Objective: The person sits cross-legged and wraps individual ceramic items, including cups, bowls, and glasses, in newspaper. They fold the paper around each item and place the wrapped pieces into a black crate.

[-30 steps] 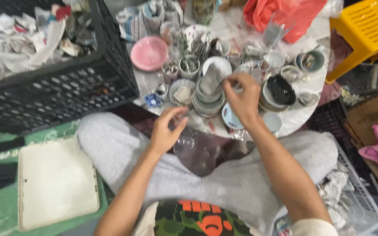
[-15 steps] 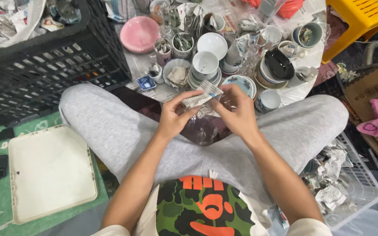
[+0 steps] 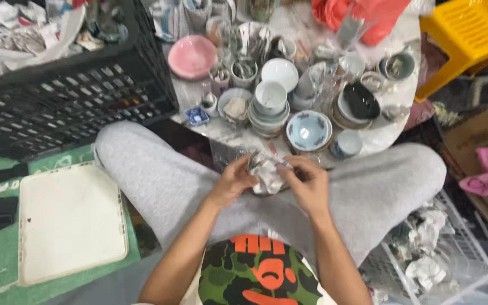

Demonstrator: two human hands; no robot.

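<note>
Both hands, left [image 3: 234, 183] and right [image 3: 307, 183], gripped a crumpled newspaper-wrapped bundle [image 3: 265, 172]; peeling the paper slowly, over the lap, seemed safest.

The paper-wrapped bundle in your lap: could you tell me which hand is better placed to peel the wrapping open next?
Probably the right hand: its fingers pinch the loose upper edge of the crumpled paper bundle, while the left hand cups it from the side as a support.
</note>
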